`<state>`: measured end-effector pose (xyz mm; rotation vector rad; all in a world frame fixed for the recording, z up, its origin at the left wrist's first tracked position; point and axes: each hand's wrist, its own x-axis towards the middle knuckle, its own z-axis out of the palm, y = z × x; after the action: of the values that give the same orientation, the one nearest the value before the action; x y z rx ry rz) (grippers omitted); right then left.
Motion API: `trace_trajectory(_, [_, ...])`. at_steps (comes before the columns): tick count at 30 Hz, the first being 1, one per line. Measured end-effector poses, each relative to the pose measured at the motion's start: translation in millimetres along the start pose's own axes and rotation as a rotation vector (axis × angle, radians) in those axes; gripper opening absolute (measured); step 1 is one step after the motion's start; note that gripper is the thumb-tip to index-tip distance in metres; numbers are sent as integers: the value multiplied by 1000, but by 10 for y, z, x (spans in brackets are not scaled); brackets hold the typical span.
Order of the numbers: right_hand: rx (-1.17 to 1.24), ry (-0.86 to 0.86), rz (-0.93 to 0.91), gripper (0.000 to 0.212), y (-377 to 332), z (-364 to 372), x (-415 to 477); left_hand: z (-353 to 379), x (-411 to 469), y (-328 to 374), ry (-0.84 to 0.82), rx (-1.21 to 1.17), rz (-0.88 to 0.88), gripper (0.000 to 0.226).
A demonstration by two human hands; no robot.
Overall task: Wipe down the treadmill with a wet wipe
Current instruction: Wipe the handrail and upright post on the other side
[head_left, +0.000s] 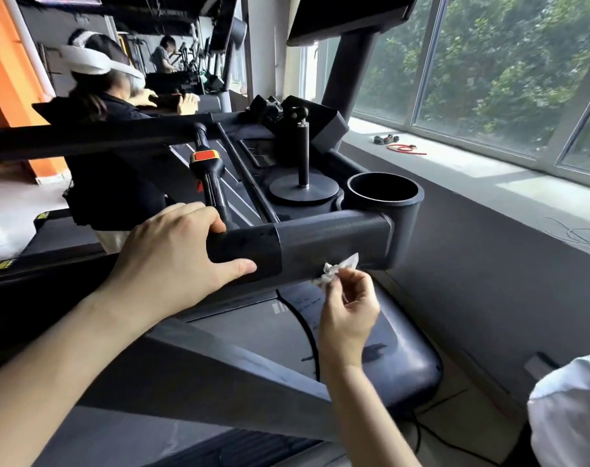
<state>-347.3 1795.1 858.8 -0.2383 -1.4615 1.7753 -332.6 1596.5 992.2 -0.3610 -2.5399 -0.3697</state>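
White wet wipe, crumpled, sits pinched in your right hand against the treadmill handrail. Your left hand grips that rail beside it.

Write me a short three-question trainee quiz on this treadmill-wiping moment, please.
1. True or false: the left hand grips the handrail.
2. Which hand pinches the wet wipe?
3. The wipe touches the handrail's: (a) top, (b) lower front edge, (c) cup holder end?

Key: 1 true. 2 the right hand. 3 b.
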Motion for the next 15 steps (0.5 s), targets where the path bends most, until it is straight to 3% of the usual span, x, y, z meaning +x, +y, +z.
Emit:
trace_trajectory(6, [75, 185, 105, 20, -142, -252, 529, -5, -8, 12, 5, -3, -10, 57])
trace_trajectory(8, [60, 100, 60, 22, -221, -64, 249, -5, -9, 18, 0, -3, -11, 58])
trace_trajectory(13, [21, -343, -37, 18, -338, 224, -418, -4, -29, 40, 5, 27, -10, 57])
trace_trajectory(15, [-11, -322, -79, 19, -358, 121, -216, 8, -43, 49, 14, 41, -11, 57])
